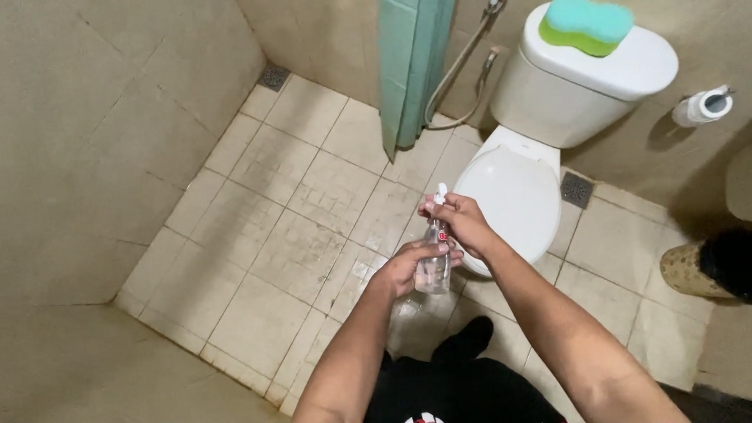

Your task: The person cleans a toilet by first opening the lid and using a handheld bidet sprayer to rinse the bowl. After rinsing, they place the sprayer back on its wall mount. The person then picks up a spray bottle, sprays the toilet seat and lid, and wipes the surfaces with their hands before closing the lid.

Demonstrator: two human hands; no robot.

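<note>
A clear plastic spray bottle (435, 256) with a white nozzle is held upright in front of me. My left hand (410, 267) wraps around the bottle's body from the left. My right hand (463, 220) grips the bottle's neck and the white spray head at the top. Both hands are above the tiled floor, just in front of the closed white toilet (515, 195).
A green and teal sponge (586, 24) lies on the toilet tank (627, 72). A bidet hose (463, 68) hangs beside a teal curtain (411, 45). A toilet paper roll (702, 107) is on the right wall. A bin with a black liner (725, 267) stands at the right. Floor drains (576, 189) sit in the tiles.
</note>
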